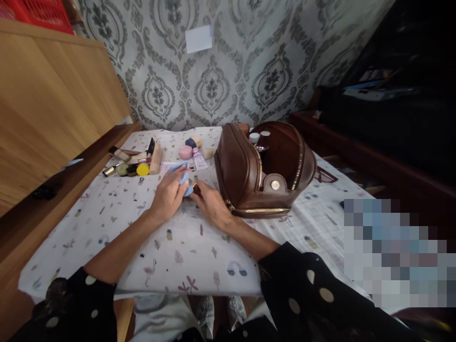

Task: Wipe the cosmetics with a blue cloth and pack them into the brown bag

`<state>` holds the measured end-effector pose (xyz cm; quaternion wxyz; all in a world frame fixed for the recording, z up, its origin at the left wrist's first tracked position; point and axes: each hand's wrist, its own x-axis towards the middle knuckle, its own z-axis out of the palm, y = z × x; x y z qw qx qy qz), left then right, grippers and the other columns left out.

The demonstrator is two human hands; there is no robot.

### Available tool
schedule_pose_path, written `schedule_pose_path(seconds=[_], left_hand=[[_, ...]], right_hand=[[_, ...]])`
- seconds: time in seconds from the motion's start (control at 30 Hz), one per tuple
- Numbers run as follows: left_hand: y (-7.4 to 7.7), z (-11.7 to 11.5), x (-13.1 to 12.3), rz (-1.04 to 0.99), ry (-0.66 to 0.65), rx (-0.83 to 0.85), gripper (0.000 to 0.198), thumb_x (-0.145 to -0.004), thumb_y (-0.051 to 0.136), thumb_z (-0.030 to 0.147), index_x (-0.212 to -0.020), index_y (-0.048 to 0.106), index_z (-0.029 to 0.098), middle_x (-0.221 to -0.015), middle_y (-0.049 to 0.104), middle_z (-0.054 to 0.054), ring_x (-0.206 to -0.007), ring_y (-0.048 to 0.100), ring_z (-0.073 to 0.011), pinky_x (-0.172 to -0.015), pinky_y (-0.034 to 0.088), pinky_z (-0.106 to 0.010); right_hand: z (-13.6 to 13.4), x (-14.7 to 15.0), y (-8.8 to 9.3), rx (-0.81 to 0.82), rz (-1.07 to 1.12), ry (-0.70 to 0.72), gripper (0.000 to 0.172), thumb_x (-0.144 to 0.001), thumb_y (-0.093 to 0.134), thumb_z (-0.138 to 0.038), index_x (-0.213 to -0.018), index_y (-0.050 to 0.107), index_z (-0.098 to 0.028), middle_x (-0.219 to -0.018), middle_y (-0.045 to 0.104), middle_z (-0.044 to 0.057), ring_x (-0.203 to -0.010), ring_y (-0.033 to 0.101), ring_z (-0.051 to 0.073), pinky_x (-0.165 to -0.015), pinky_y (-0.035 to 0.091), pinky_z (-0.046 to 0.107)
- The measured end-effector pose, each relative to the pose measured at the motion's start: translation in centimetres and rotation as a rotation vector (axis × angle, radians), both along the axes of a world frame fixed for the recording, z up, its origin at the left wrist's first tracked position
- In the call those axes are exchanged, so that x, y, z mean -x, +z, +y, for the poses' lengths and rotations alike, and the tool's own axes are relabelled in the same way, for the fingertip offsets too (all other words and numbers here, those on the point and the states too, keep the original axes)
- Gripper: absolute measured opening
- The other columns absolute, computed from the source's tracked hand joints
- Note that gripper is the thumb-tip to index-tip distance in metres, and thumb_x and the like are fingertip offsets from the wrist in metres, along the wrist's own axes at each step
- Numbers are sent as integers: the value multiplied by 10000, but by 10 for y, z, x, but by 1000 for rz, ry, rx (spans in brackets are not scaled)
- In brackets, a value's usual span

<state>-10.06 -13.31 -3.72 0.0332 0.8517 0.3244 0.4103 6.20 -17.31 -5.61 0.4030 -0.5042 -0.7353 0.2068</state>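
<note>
In the middle of the table my left hand [168,194] is closed around a light blue cloth [187,190]. Against it, my right hand [212,205] grips a small cosmetic container [194,185] with a gold-coloured band; most of it is hidden by fingers and cloth, so its exact kind does not show. Just right of my hands stands a brown leather makeup bag [235,175], unzipped, with a white-capped bottle [262,141] inside. Behind the hands lie a pink-and-white tube [199,159] and a round pink jar [185,152].
Left of my hands cluster several cosmetics, among them a yellow round lid [143,169] and a beige box [156,158]. A patterned white cloth [192,242] covers the table. A wooden panel [60,109] rises at left; dark furniture [392,114] stands at right.
</note>
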Motion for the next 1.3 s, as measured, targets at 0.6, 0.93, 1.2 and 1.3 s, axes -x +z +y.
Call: schedule_pose_path(seconds=[0.6,0.93,1.2,1.3], left_hand=[[-7,0,-4,61,-202,-211,270,-940,518,123,-1165,648,195,-1178,718,-112,-1172,649,-237,-1030,509,-453],[11,-2,2,-159,-118,-90,170,-957,527,213,-992,693,203,-1142,738,-83,-1096,682,-197,-987,532,-369],[5,11,11,-70,-10,195,225,-947,483,309,-878,658,184,-825,720,-34,-766,661,-177,-719,509,-275],[6,14,13,3,-26,263,277,-974,442,360,-936,648,178,-850,715,-42,-781,658,-189,-754,506,-292]], right_hand=[[14,1,-19,-16,-110,11,227,-810,576,-101,-1035,592,-128,-1068,627,143,-995,581,261,-903,478,397],[-1,-1,-3,-104,64,-18,298,-913,548,-253,-1194,584,-159,-1016,666,106,-894,611,226,-807,487,348],[-6,-1,4,-31,88,-52,415,-921,566,-399,-1257,566,-156,-889,666,65,-731,603,193,-722,482,312],[-4,0,4,58,69,-34,578,-847,668,-385,-1345,492,-150,-894,664,54,-724,613,195,-725,488,322]])
